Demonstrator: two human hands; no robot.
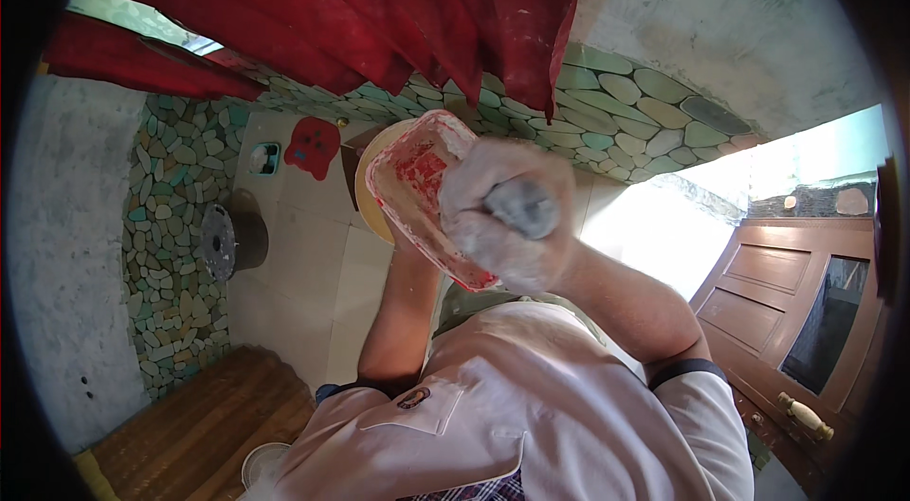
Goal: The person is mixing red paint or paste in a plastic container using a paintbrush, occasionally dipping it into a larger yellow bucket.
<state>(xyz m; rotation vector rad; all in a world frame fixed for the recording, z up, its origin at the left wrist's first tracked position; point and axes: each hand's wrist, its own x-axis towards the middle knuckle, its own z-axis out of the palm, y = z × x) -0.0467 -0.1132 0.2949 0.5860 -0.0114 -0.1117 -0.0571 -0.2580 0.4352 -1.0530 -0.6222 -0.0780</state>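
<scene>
Overhead, the right hand (507,212) (plaster-caked) fists a grey handle (523,207) beside the red-stained tray (412,183).

A red, blob-shaped sign (311,146) hangs on the tiled wall

Daylight poured in from the right of the frame, blown out to white glare beside the wooden door (787,311). Fisheye bending and dark vignette ringed the edges; the nearest hand (507,217) was slightly soft.
</scene>
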